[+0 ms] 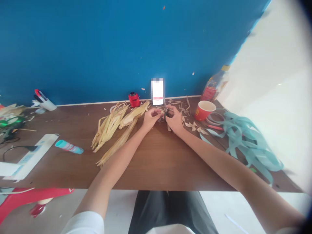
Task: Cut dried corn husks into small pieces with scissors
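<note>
On one table point(151, 162), left fingers point(158, 110) pinching one pale scrap point(162, 111), right fingers point(171, 107) gripping scissors point(166, 115)

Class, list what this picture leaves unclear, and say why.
Head view:
Whatever the left hand may hold: too small to tell.
Dark tool: partly hidden by the right hand.
Phone screen: washed out, pixelated at top.
White item: cut off by left edge.

Light is bright, detail soft, right corners dark.
</note>
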The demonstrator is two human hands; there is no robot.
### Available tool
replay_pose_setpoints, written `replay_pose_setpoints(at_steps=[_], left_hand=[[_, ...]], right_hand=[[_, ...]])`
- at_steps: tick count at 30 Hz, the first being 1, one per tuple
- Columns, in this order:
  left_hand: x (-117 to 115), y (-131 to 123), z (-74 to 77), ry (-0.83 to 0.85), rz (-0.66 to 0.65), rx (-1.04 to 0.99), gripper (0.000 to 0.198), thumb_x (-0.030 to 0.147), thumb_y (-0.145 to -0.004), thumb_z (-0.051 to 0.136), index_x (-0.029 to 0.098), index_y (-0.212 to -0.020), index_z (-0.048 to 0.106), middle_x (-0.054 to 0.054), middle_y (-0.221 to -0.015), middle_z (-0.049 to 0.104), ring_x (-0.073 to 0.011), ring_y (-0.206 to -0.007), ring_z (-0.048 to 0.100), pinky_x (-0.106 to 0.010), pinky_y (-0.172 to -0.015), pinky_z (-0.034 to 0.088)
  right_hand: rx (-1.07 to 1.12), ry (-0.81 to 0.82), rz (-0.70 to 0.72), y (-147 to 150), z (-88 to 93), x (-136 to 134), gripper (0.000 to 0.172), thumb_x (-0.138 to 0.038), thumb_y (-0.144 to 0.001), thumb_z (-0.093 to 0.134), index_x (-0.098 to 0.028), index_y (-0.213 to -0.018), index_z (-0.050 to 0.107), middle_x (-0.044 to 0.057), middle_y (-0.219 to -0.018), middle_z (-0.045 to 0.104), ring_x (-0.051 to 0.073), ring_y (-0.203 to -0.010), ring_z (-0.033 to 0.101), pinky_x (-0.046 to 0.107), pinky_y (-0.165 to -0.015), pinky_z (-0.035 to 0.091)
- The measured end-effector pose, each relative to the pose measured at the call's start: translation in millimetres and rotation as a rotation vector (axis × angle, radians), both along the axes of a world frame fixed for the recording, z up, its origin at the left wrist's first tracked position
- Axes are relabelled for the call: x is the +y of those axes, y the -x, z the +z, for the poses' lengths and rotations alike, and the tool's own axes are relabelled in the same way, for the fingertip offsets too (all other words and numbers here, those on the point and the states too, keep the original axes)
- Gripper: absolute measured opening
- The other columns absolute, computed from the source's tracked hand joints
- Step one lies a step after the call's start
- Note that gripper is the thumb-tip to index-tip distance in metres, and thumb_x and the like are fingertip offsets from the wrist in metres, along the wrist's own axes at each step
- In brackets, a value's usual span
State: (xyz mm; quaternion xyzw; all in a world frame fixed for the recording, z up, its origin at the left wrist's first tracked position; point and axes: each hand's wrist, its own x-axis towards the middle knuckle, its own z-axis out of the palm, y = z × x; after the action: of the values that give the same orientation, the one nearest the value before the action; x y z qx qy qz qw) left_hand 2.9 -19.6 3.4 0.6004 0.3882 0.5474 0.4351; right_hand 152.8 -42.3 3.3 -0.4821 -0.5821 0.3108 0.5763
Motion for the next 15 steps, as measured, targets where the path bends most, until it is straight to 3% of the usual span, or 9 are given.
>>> replay_pose_setpoints(at_steps=[6, 15], left_hand=[[0.1, 0.0, 1.2, 0.05, -0.019, -0.076, 0.028, 0.03, -0.067, 0.081, 0.016, -0.09, 0.071, -0.005, -0.083, 0.07, -0.0132, -0.073, 0.062, -0.026, -0.069, 0.048], [1.3, 0.9, 1.9, 0.019, -0.037, -0.025, 0.028, 0.026, -0.068, 0.079, 0.017, -0.093, 0.07, -0.006, -0.097, 0.071, -0.0131, -0.078, 0.062, -0.025, -0.071, 0.048]], right_hand=[[0.047, 0.005, 0.006, 0.7, -3.0, 2.1, 0.05, -0.028, -0.071, 0.064, -0.02, -0.12, 0.056, 0.001, -0.077, 0.069, 0.018, -0.071, 0.064, 0.031, -0.068, 0.053], [0.056, 0.011, -0.009, 0.1, -2.7, 2.5, 0.049, -0.029, -0.07, 0.066, -0.019, -0.117, 0.058, 0.002, -0.081, 0.07, 0.017, -0.071, 0.064, 0.03, -0.066, 0.052]])
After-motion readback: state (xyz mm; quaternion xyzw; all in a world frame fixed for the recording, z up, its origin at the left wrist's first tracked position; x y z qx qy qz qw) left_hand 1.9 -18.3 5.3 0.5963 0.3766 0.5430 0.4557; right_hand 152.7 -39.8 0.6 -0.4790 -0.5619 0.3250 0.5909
